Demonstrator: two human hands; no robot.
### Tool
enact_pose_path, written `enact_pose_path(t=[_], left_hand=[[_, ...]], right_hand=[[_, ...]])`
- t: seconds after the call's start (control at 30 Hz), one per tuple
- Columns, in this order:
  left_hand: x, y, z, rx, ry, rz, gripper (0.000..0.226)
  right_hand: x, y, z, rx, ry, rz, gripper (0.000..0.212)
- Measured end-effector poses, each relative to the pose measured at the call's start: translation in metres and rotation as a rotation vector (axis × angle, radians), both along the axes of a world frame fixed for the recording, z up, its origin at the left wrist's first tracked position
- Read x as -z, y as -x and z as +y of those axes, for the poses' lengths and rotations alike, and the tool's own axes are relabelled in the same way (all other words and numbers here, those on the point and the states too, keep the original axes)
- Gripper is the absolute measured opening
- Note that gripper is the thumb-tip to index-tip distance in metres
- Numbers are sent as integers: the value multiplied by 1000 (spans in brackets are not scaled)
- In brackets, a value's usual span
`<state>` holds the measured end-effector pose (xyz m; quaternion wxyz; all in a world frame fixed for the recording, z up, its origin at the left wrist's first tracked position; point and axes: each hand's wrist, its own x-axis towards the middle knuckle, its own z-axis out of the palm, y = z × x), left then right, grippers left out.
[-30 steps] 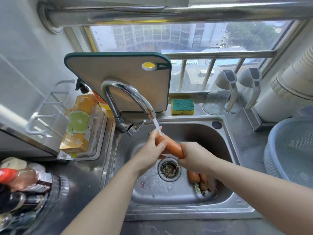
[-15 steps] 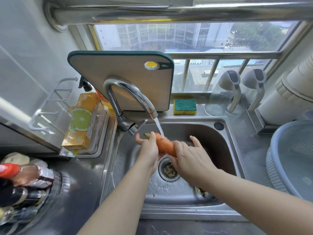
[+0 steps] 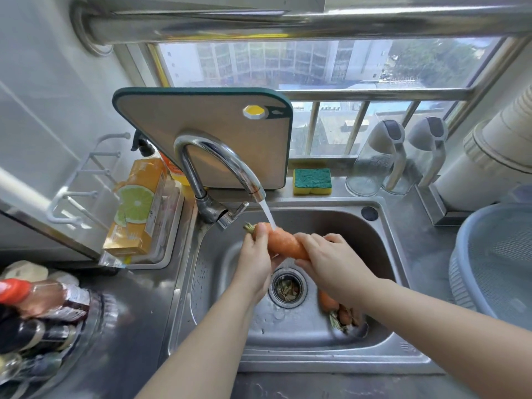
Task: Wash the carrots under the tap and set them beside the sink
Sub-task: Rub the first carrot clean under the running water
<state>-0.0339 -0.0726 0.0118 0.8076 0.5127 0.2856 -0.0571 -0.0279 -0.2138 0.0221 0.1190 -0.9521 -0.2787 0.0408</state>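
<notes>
Both bare forearms reach in from the lower edge and converge toward the middle, the left one steeper and the right one coming in more from the side. The left hand (image 3: 254, 262) shows its back, with thumb and fingers curled round the stalk end of a long orange carrot (image 3: 283, 243). The right hand (image 3: 334, 262) lies back-up, its fingers wrapped over the carrot's other end. The two hands are close together.

Daylight comes in through the window (image 3: 288, 64) across the top of the frame, which is barred by a steel rail (image 3: 374, 95). A pale tiled wall (image 3: 43, 96) fills the left. A thick pipe (image 3: 288, 23) crosses overhead, and a steel counter (image 3: 138, 312) gleams at lower left.
</notes>
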Motion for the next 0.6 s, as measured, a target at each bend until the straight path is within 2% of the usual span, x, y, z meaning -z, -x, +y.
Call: enact_pose_path(t=[0.07,0.13,0.27,0.33,0.47,0.53,0.6], left_hand=[[-3,1,4,-8,97,25,39],[-3,4,12,76,113,15,38],[1,10,27,248,48,-8,29],[2,8,25,222,-13,-3,30],[-4,-6,5,7,-105,86,31],[-6,-11,0,-74,-65,159,31],[-11,-14,3,-97,76,237,32]], right_hand=[[1,1,-1,5,4,25,44],[1,-1,-4,8,-14,76,45],[-1,-9,-9,-36,-51,155,42],[1,-9,-9,-50,-12,66,40],[10,-5,-7,-3,27,-224,40],[13,-5,-5,10,21,-329,43],[12,-6,-5,14,0,-394,46]])
